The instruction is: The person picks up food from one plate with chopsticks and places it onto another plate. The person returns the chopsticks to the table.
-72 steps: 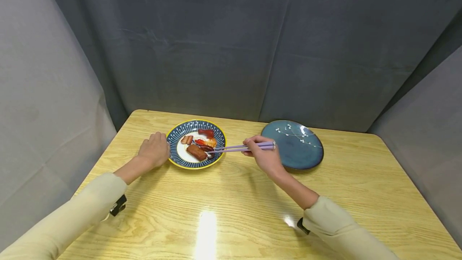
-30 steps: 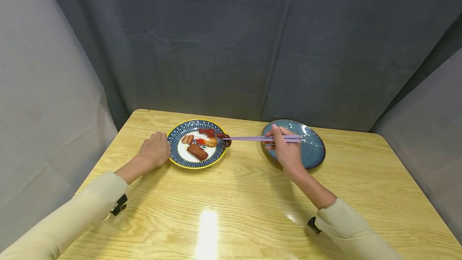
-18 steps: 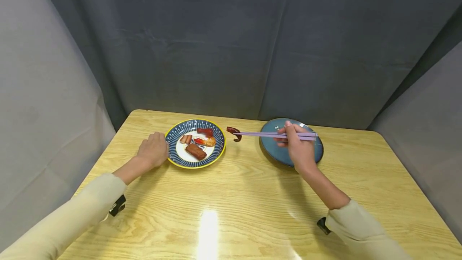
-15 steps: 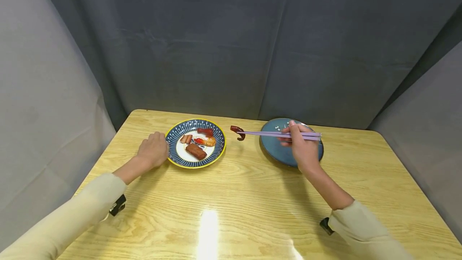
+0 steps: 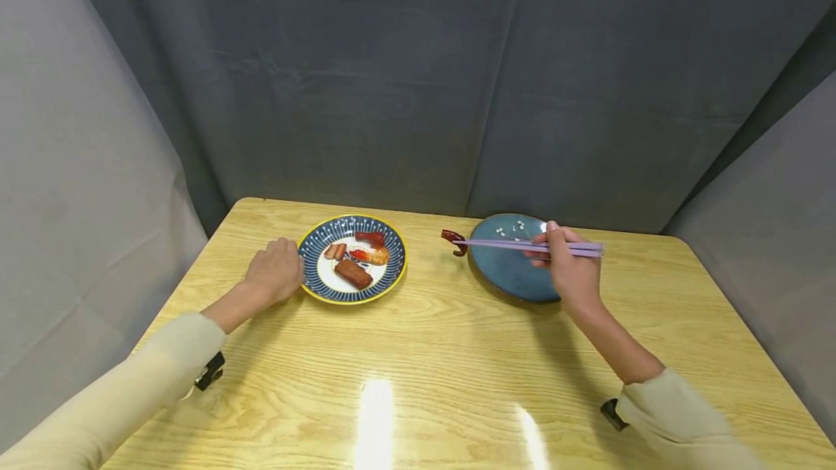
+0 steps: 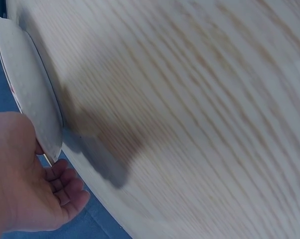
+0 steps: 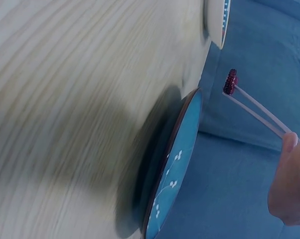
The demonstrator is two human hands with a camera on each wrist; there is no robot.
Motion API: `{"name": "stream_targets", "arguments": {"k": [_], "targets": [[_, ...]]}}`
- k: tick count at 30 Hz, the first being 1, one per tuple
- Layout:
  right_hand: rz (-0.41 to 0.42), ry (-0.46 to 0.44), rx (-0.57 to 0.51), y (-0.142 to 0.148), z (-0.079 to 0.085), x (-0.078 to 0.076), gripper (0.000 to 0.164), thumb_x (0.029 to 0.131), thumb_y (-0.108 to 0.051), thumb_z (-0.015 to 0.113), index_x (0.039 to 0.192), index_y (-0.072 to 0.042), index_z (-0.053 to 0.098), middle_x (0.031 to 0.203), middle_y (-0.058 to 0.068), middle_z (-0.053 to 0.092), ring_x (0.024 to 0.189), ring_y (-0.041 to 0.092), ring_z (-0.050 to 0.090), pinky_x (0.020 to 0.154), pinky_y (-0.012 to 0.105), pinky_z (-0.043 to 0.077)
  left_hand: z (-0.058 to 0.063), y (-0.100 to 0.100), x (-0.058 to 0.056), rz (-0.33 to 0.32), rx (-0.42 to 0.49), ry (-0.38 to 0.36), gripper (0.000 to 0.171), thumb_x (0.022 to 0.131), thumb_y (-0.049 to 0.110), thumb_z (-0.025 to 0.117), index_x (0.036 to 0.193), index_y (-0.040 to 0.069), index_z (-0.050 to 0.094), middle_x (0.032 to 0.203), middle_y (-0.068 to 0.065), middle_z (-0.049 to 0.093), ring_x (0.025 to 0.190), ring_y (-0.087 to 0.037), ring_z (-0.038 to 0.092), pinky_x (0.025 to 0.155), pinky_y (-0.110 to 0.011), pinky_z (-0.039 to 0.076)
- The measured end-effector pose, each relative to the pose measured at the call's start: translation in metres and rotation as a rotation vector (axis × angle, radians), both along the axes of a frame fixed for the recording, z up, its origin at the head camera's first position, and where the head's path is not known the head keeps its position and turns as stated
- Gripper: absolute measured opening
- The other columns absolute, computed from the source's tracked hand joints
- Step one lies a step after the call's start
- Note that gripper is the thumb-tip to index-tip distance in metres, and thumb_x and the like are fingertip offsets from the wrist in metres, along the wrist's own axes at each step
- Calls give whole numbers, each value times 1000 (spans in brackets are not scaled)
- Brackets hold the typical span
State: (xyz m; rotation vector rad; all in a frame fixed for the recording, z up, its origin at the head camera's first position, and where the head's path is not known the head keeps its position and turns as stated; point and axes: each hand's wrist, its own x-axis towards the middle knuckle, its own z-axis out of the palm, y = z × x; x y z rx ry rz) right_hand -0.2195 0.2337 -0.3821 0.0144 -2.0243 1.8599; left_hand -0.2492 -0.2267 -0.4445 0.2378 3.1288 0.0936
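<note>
In the head view my left hand grips the left rim of a round plate with a dark blue pattern and yellow edge. The left wrist view shows the fingers curled at that rim. A pair of lilac chopsticks is in my right hand. Their tips pinch a dark red, curled tentacle-like piece, held in the air between the plates, just left of a glossy blue plate with white blossoms. My right hand is above that plate's right side and hides part of it.
On the patterned plate lie a shrimp, a brown block of food, pinkish strips and a dark red piece. The wooden table ends at a grey curtain behind both plates.
The chopsticks picked the tentacle-like piece off the patterned plate, and my right hand has carried it rightward toward the blue plate. My left hand stays at the rim.
</note>
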Motion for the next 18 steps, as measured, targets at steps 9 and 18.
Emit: {"name": "stream_targets", "arguments": {"k": [9,18], "targets": [[-26,-20,-41,14,0,6,38,103,-16,55,95,21,62,77,4,71,67,13,72,58,25,55,2,-3,1,-34,-24,11,28,102,16,40,102,-11,50,88,-15,44,84,-32,49,71,-47,47],[-55,-9,-11,31,-10,4,41,102,-21,57,94,19,64,73,1,71,66,13,72,57,24,55,0,-3,-1,-29,-22,-3,29,103,16,40,104,-11,50,88,-15,44,83,-31,48,69,-46,46]]}}
